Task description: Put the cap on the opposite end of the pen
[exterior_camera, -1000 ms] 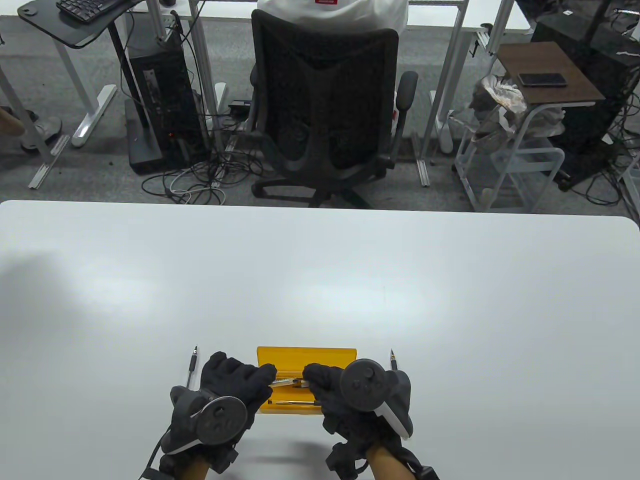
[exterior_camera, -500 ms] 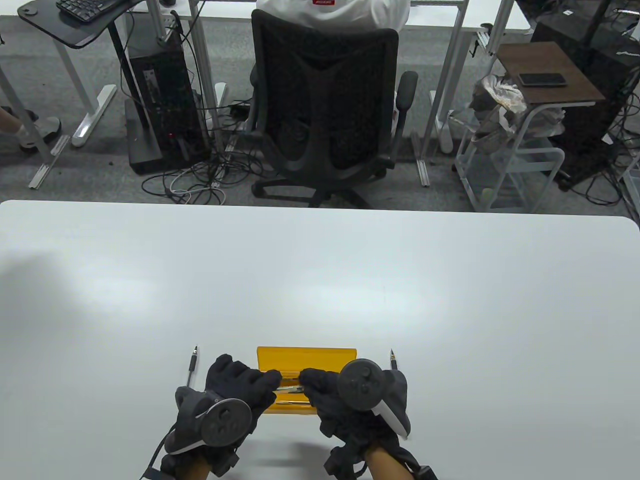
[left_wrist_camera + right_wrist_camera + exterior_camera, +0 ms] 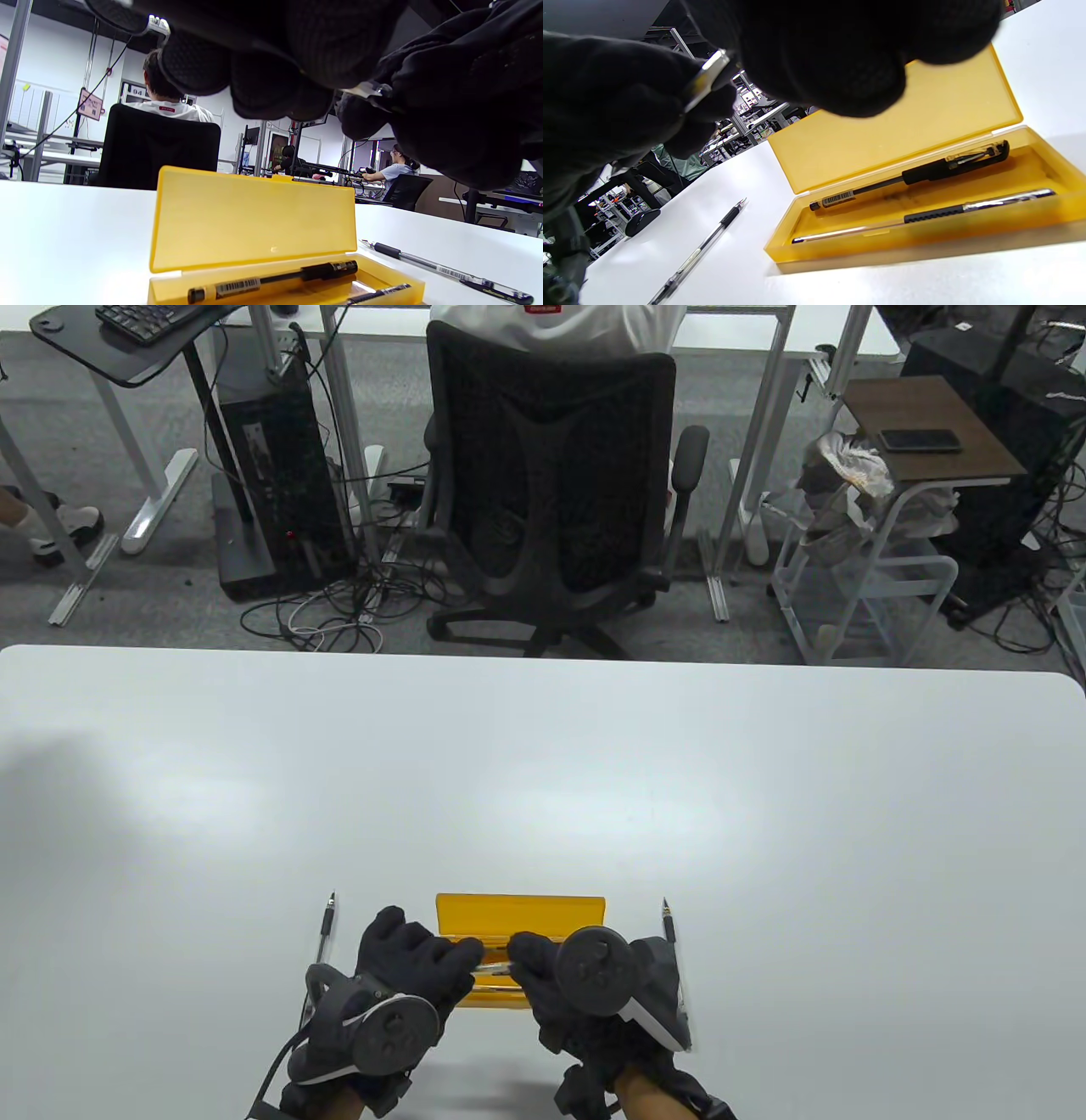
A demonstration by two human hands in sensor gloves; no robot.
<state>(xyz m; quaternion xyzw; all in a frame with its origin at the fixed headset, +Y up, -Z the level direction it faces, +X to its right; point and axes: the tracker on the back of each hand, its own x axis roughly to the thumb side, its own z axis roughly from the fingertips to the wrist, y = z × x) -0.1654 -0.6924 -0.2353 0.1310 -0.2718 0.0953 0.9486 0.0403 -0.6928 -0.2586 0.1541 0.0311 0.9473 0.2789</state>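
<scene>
My left hand (image 3: pixel 424 963) and right hand (image 3: pixel 539 963) hold one clear pen (image 3: pixel 495 964) between them, just above the open yellow pen case (image 3: pixel 519 906). The left hand grips its left end and the right hand its right end. Only a short shiny stretch shows between the fingertips, also in the left wrist view (image 3: pixel 365 90) and the right wrist view (image 3: pixel 707 77). I cannot make out the cap under the gloves. The case holds two more pens, a black capped one (image 3: pixel 912 173) and a silver one (image 3: pixel 925 214).
An uncapped pen (image 3: pixel 326 927) lies on the white table (image 3: pixel 543 780) left of the case and another pen (image 3: pixel 668 923) lies right of it, both tip pointing away. An office chair (image 3: pixel 551 483) stands beyond the far edge.
The hands have drawn closer together, so less of the pen shows between them. Both hands have shifted slightly toward the near edge.
</scene>
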